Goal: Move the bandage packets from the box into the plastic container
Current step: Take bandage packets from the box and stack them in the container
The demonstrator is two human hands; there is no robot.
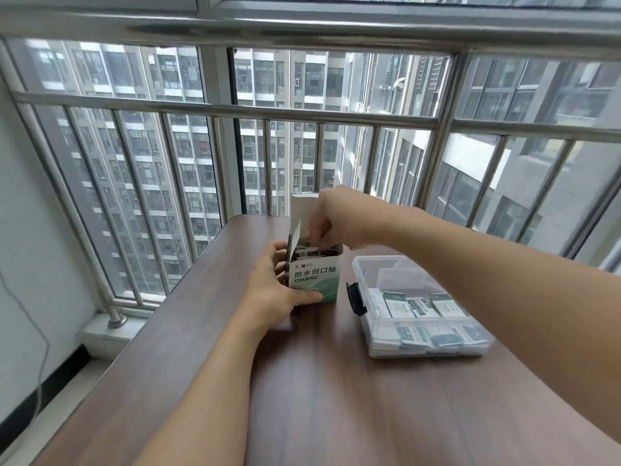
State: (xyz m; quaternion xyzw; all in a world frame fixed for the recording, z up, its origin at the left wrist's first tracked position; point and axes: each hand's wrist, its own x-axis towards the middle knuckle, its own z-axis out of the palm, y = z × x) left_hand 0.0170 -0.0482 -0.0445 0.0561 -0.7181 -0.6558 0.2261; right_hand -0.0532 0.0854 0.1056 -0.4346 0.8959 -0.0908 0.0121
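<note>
A white and green bandage box (pixel 316 279) stands upright on the brown table (pixel 336 398), its top flap raised. My left hand (pixel 274 290) grips the box from the left, thumb across its lower front. My right hand (pixel 331 215) reaches down into the open top, fingertips among the bandage packets in the box (pixel 311 253); whether they pinch one is hidden. To the right lies the clear plastic container (pixel 364 264), lid off, with several bandage packets in the container (pixel 420 306) in rows.
A black latch (pixel 356 297) sticks out of the container's left side. A steel railing (pixel 235 112) and window glass stand just behind the table's far edge. A white wall (pixel 30 230) with a thin cable is on the left.
</note>
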